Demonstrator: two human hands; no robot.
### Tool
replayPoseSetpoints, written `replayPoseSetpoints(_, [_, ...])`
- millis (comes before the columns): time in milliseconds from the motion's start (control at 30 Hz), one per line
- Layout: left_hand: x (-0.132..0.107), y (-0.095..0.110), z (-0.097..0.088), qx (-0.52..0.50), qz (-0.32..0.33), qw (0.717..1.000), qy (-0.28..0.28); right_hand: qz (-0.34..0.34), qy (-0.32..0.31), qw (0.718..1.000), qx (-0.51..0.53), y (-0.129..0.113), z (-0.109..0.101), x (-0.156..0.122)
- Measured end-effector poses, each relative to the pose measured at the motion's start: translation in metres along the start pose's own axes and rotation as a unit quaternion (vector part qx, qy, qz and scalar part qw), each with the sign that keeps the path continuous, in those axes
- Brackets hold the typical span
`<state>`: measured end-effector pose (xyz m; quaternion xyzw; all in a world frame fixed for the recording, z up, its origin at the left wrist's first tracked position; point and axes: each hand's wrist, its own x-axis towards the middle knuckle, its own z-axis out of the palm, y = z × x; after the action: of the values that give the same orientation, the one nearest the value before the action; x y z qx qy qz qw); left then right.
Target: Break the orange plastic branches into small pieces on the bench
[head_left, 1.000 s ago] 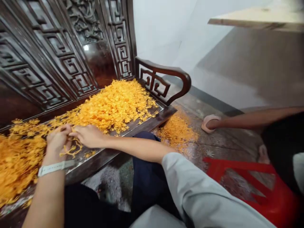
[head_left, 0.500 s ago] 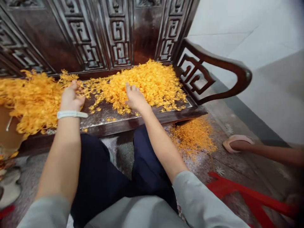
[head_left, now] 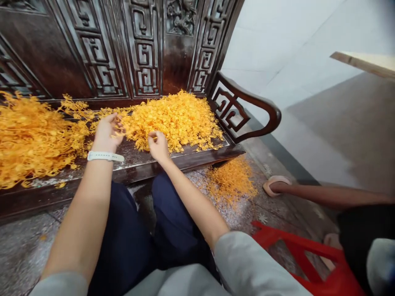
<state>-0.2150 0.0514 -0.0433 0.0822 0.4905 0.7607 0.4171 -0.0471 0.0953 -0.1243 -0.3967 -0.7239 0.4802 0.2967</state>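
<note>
Bench (head_left: pixel 135 172), dark carved wood, spans my head view, its seat loaded with small orange-yellow pieces. I log two masses there: a compact pile (head_left: pixel 182 119) against the armrest (head_left: pixel 273 119) end, and a tangled, stringy heap (head_left: pixel 33 142) at far left, cut off by the frame edge. Left hand (head_left: pixel 107 133), pale band (head_left: pixel 105 156) at the wrist, sits between them, fingers half-curled, orange bits showing by the fingertips; I cannot tell whether it grips any. Right hand (head_left: pixel 159 146) is at the pile's front edge, thumb and forefinger drawn together; I cannot make out a piece between them. Thin orange strands (head_left: pixel 233 179) lie on the floor near the bench's right end. Beyond: another person's slippered foot (head_left: pixel 276 186), red stool (head_left: pixel 342 273).
</note>
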Motion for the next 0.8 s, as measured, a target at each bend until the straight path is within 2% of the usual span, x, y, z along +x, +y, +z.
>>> replayPoseSetpoints(67, [-0.010, -0.011, 0.009, 0.020, 0.000, 1.000, 0.000, 0.020, 0.054, 0.994, 0.094, 0.001, -0.018, -0.010])
replayPoseSetpoints(100, [-0.017, -0.019, 0.014, 0.039, -0.003, 0.999, -0.011, 0.038, 0.049, 0.986, 0.153, 0.002, -0.025, -0.017])
replayPoseSetpoints(200, [-0.036, -0.043, 0.025, 0.103, -0.011, 0.989, -0.105, 0.086, -0.048, 0.954, 0.283, 0.002, -0.037, -0.037])
replayPoseSetpoints(267, [-0.045, -0.056, 0.028, 0.120, 0.001, 0.980, -0.162, 0.093, -0.112, 0.941, 0.305, 0.002, -0.041, -0.049])
replayPoseSetpoints(367, [-0.051, -0.063, 0.028, 0.172, 0.015, 0.956, -0.238, 0.068, -0.140, 0.944, 0.292, 0.001, -0.054, -0.071])
replayPoseSetpoints(467, [-0.050, -0.058, 0.022, 0.247, -0.010, 0.907, -0.341, 0.041, -0.148, 0.945, 0.288, 0.013, -0.093, -0.101])
replayPoseSetpoints(533, [-0.048, -0.054, 0.018, 0.289, -0.014, 0.873, -0.393, 0.043, -0.114, 0.949, 0.291, 0.039, -0.130, -0.124])
replayPoseSetpoints(567, [-0.046, -0.053, 0.016, 0.309, -0.008, 0.859, -0.407, 0.047, -0.062, 0.953, 0.292, 0.056, -0.148, -0.135])
replayPoseSetpoints(633, [-0.041, -0.054, 0.014, 0.341, 0.019, 0.846, -0.409, 0.066, 0.100, 0.961, 0.250, 0.098, -0.176, -0.159])
replayPoseSetpoints(667, [-0.038, -0.056, 0.015, 0.349, 0.035, 0.850, -0.394, 0.099, 0.172, 0.958, 0.209, 0.120, -0.184, -0.171])
replayPoseSetpoints(700, [-0.036, -0.058, 0.016, 0.352, 0.051, 0.858, -0.370, 0.143, 0.212, 0.952, 0.165, 0.140, -0.188, -0.183])
replayPoseSetpoints(733, [-0.033, -0.060, 0.016, 0.353, 0.069, 0.868, -0.342, 0.185, 0.224, 0.948, 0.128, 0.158, -0.187, -0.195])
replayPoseSetpoints(800, [-0.030, -0.065, 0.017, 0.366, 0.116, 0.877, -0.289, 0.252, 0.182, 0.947, 0.081, 0.184, -0.174, -0.219])
